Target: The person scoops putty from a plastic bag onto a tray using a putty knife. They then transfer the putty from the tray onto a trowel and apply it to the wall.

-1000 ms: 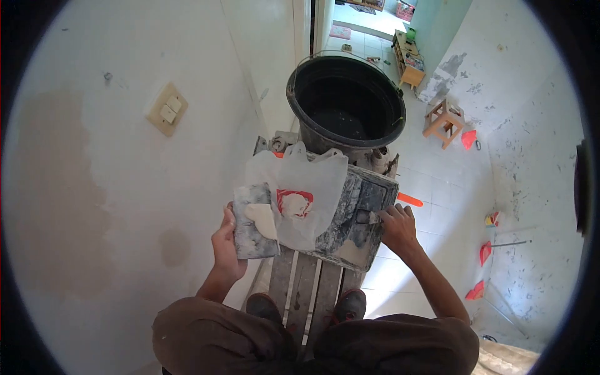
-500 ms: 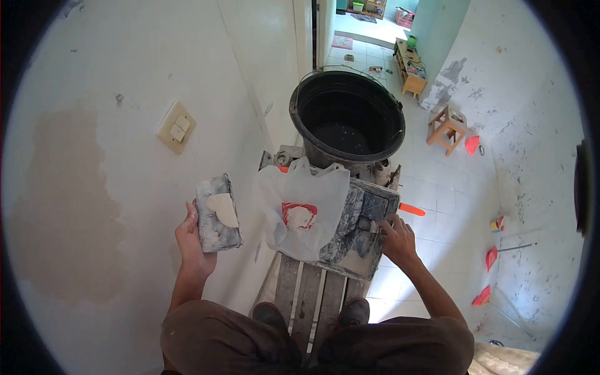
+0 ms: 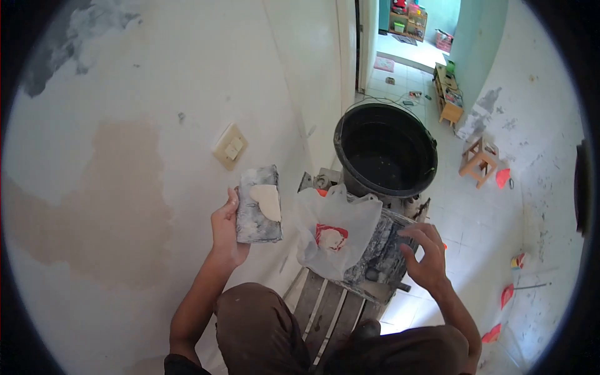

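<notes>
Gripped in my left hand (image 3: 226,230) is a grey, plaster-smeared board (image 3: 253,226) with a lump of cream putty (image 3: 267,201) on its face. My right hand (image 3: 426,255) hovers over the right side of a dirty dark tray (image 3: 390,255), fingers apart and nothing in them. A white plastic bag (image 3: 359,220) lies on the tray's left part, with a red patch and pale putty (image 3: 331,239) inside. Behind the tray stands a black bucket (image 3: 385,150) with a wire handle.
Wooden slats (image 3: 319,306) lie below the tray. A wall with a light switch (image 3: 230,147) is on the left. Beyond on the right are a wooden stool (image 3: 480,161), red objects (image 3: 507,295) and a low shelf (image 3: 447,94).
The view has shifted, so the scene sits further right and lower. My right hand has lifted off the tray and its fingers have spread. My left hand still holds the board.
</notes>
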Motion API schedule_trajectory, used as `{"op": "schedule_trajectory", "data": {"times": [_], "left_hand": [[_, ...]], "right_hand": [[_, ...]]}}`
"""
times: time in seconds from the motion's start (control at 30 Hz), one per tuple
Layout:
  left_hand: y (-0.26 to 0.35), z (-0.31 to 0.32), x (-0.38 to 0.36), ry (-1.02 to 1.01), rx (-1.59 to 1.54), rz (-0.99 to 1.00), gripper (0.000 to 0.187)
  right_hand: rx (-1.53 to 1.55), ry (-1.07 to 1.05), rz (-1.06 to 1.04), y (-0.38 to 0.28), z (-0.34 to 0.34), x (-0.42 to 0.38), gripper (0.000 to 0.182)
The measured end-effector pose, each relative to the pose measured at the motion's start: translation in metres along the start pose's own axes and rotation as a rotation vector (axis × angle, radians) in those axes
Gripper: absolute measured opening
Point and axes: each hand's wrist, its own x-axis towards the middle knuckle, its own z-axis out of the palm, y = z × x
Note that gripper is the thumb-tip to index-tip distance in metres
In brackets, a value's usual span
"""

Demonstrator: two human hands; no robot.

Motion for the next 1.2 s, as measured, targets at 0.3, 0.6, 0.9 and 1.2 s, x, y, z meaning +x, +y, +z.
{"op": "schedule_trajectory", "data": {"times": [0.3,0.6,0.9,1.2], "left_hand": [[0.010,0.022,-0.011,-0.079,-0.043,0.064,0.058],[0.003,0.018,-0.009,-0.037,-0.041,0.076,0.058],[0.005,-0.004,-0.010,-0.021,-0.040,0.018,0.055],[0.040,0.031,-0.035,0.011,-0.112,0.034,0.057]], "right_hand": [[-0.088,-0.285,0.211,0.071,0.036,-0.091,0.022],[-0.326,-0.418,0.167,0.057,0.077,-0.163,0.048],[-0.453,-0.314,0.113,0.085,0.100,-0.173,0.031],[-0.175,-0.099,0.336,0.054,-0.014,-0.074,0.019]]}}
